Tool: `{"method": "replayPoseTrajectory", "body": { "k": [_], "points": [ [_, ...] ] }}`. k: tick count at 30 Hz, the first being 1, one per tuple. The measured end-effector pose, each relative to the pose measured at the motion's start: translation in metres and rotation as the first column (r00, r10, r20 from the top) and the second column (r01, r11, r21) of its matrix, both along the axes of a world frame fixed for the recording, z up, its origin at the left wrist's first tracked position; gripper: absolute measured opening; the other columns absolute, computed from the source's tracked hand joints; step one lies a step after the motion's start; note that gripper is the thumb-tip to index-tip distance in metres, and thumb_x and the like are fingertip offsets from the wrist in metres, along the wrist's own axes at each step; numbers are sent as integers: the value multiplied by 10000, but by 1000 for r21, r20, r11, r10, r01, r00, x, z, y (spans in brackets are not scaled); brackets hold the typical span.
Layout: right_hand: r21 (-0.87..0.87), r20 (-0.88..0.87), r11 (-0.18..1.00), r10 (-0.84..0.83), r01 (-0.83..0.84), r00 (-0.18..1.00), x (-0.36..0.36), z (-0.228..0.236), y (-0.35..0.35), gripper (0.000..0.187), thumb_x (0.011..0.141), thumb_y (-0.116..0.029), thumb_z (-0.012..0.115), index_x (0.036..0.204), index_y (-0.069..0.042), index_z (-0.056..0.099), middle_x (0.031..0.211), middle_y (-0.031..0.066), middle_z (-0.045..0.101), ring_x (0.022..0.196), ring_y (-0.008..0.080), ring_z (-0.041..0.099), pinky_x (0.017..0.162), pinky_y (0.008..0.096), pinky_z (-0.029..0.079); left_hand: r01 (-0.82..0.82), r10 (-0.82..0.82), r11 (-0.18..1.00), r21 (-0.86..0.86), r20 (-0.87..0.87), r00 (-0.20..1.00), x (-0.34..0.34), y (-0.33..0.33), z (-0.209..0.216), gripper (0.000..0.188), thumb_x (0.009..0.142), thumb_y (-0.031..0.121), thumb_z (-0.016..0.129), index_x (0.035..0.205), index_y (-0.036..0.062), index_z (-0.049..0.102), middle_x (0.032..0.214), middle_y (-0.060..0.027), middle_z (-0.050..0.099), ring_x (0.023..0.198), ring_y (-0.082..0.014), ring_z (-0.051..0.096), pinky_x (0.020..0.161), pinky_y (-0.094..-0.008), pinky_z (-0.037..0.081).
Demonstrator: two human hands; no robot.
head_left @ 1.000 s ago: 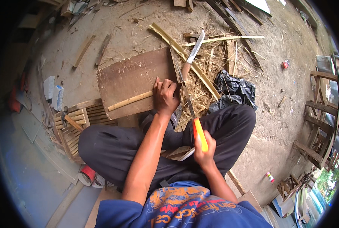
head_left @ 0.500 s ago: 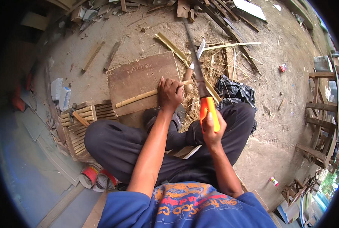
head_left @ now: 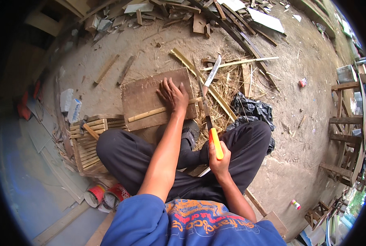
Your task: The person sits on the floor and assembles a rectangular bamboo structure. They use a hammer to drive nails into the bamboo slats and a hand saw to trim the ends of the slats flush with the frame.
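Note:
My left hand [head_left: 174,95] lies on a brown wooden board [head_left: 140,92], fingers spread and stretched out. Beneath its wrist runs a thin bamboo stick [head_left: 148,114], whose right end sticks out past the board. My right hand [head_left: 219,162] is wrapped round the orange and yellow handle of a handsaw [head_left: 216,143]. The narrow dark blade points away from me and passes at the stick's right end; whether it touches cannot be made out. Just right of the blade a knife [head_left: 212,74] with a pale blade lies on the shavings.
Straw-like shavings [head_left: 226,82] and a black plastic bag [head_left: 252,108] lie right of the board. A slatted bamboo piece [head_left: 88,153] with a hammer [head_left: 89,129] on it and red cans [head_left: 96,193] are at left. Scrap wood [head_left: 199,23] lines the far side.
My left hand has gone from gripping the bamboo stick to lying spread on the board, farther from me. The saw has come down toward me, its blade now by the stick's end.

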State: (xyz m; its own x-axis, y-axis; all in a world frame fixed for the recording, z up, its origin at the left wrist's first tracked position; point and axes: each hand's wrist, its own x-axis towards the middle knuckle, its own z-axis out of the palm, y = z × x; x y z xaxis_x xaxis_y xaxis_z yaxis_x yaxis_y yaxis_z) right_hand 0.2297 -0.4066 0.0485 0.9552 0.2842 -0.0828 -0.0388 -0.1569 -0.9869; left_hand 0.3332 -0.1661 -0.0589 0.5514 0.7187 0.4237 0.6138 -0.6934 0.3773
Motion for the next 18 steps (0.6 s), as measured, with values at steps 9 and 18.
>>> {"method": "replayPoseTrajectory", "body": {
  "k": [9,18],
  "points": [
    [-77,-49,993,82,-85,995,1,-1,-1,244,938,-111,638,755,-22,503,559,-16,464,510,32,414,458,247,343,-95,92,995,-17,-137,986,9,-4,-1,440,984,279,483,1358,50,453,1472,-163,403,1403,-344,335,1164,-588,168],
    [-175,-94,980,80,-96,992,4,11,4,240,942,-107,623,751,-23,505,557,-25,457,496,36,402,451,248,335,-108,102,994,-27,-168,981,16,5,-2,489,1003,284,425,1433,59,363,1537,-175,321,1449,-354,255,1167,-611,99]
  ]
}}
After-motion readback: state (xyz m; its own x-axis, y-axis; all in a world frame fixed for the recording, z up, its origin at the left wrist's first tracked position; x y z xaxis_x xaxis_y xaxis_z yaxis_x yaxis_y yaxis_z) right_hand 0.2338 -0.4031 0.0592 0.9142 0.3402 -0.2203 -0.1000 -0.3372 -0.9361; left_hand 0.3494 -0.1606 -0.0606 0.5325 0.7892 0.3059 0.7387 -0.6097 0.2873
